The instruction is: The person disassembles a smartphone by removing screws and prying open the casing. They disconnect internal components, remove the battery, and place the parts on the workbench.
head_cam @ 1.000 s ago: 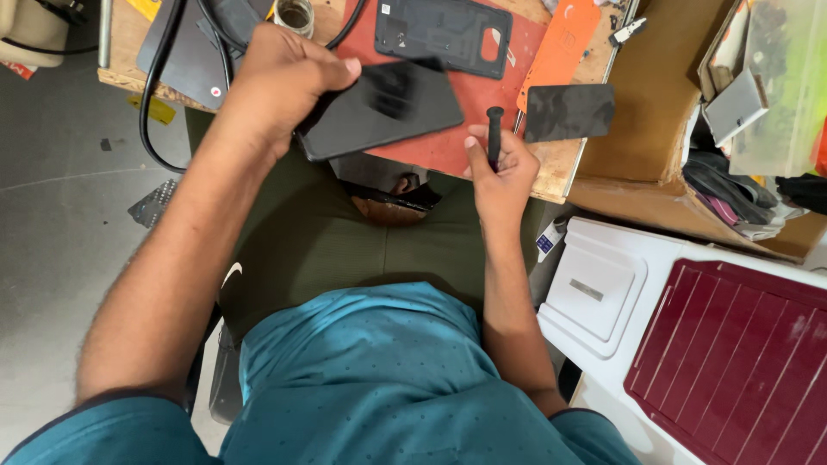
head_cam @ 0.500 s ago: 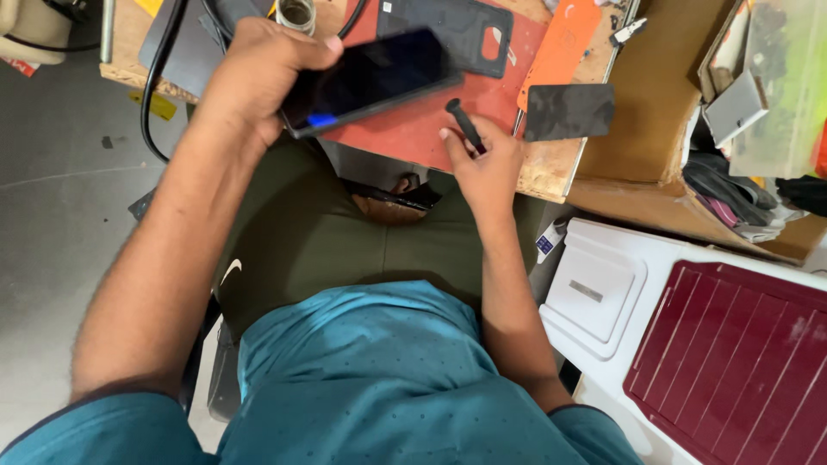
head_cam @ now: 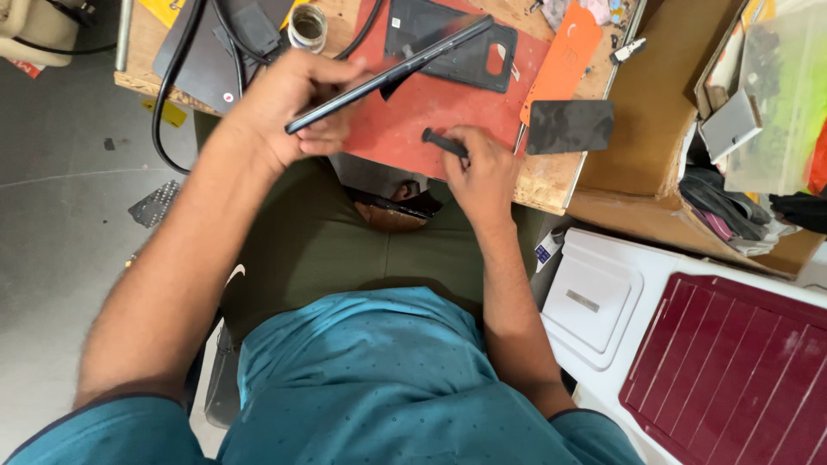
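My left hand point(head_cam: 293, 108) grips a thin dark phone point(head_cam: 392, 71), tilted up on its edge above the red mat point(head_cam: 413, 116). My right hand point(head_cam: 478, 168) is closed around a small black tool handle point(head_cam: 441, 141) that lies low over the mat's near edge. A black phone back cover point(head_cam: 465, 43) rests on the mat behind the phone. An orange plastic card point(head_cam: 564, 56) and a dark grey rectangular pad point(head_cam: 568, 127) sit to the right of the mat.
The wooden bench point(head_cam: 551, 181) carries black cables point(head_cam: 185, 60), a dark flat device point(head_cam: 207, 65) and a small round tin point(head_cam: 307, 26) at the left. A cardboard box point(head_cam: 663, 103) with clutter stands at the right. A white and maroon case point(head_cam: 689, 344) lies below it.
My left hand has turned the phone from flat to edge-on and lifted it. My right hand has lowered the black tool from upright down to the mat.
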